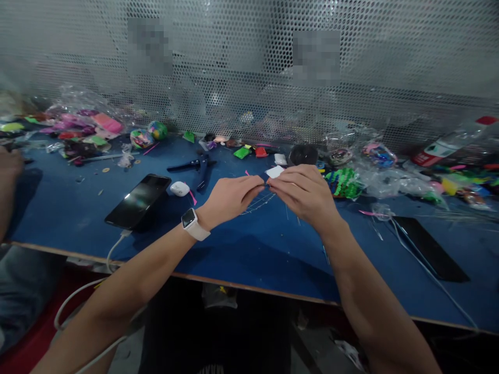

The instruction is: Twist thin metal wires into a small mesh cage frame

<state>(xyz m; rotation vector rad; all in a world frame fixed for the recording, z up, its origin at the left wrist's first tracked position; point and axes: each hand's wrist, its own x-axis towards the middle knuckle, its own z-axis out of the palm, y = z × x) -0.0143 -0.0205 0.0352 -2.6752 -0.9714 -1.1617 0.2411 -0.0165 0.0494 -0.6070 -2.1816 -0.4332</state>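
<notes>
My left hand point(234, 196), with a watch point(189, 218) on its wrist, is closed in a pinch above the blue table. Its fingertips nearly meet those of my right hand point(306, 195), whose fingers are pressed together too. Whatever lies between them is too small to make out. A white flat piece point(275, 171) shows right behind my right fingertips; whether it is held or lies on the table I cannot tell. Thin clear strands point(259, 205) run below the fingers. Left of my left hand lie a white rounded piece point(180, 188) and dark-handled pliers point(201, 169).
A black phone point(138, 201) with a white cable is at the left; another dark flat device point(431, 249) lies right. Plastic bags and colourful bits line a perforated metal screen point(234, 62). A red-labelled bottle point(448, 145) leans at the right. Another person's arm point(8, 182) rests far left.
</notes>
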